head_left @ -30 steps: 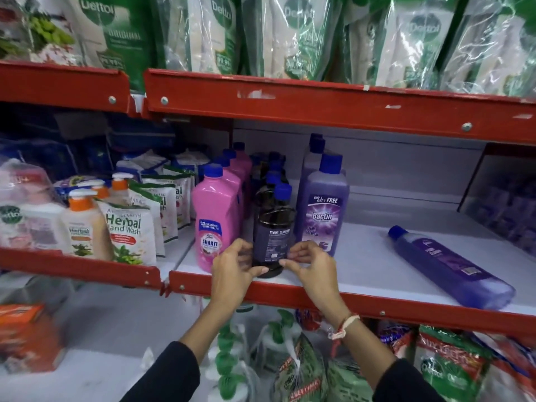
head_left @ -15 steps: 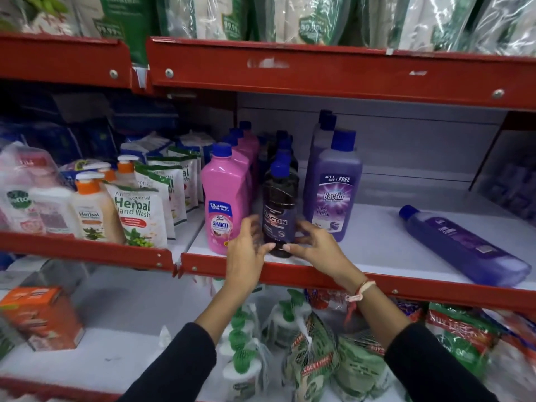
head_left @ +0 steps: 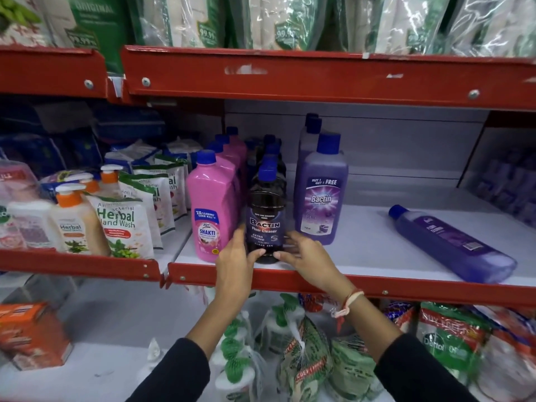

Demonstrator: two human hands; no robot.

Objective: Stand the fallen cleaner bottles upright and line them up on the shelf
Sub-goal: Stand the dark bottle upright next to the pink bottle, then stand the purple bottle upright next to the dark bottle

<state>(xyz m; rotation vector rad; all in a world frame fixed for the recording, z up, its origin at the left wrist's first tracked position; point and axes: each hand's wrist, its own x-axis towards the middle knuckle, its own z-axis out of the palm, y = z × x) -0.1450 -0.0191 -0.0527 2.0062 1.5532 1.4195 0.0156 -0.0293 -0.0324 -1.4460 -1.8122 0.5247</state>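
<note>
- While I look down from the head view, my left hand [head_left: 236, 264] and right hand [head_left: 309, 261] wrap the base of the dark Bactin floor cleaner bottle [head_left: 266, 216], one on each side, fingers curled against it.
- That bottle stands upright at the front edge of the white shelf [head_left: 368, 250], label facing me, blue cap on top.
- It sits between the pink Shakti bottle [head_left: 210, 211] on its left and the upright purple Bactin bottle [head_left: 320, 195] on its right, each heading a row that runs to the back.
- Well apart to the right, a fallen purple bottle [head_left: 452, 245] lies on its side on the same shelf, cap pointing back and left.
- On the neighbouring shelf to the left stand Herbal hand wash pouches [head_left: 123, 224] and pump bottles [head_left: 71, 219].
- A red and white thread band [head_left: 348, 304] circles my right wrist.
</note>
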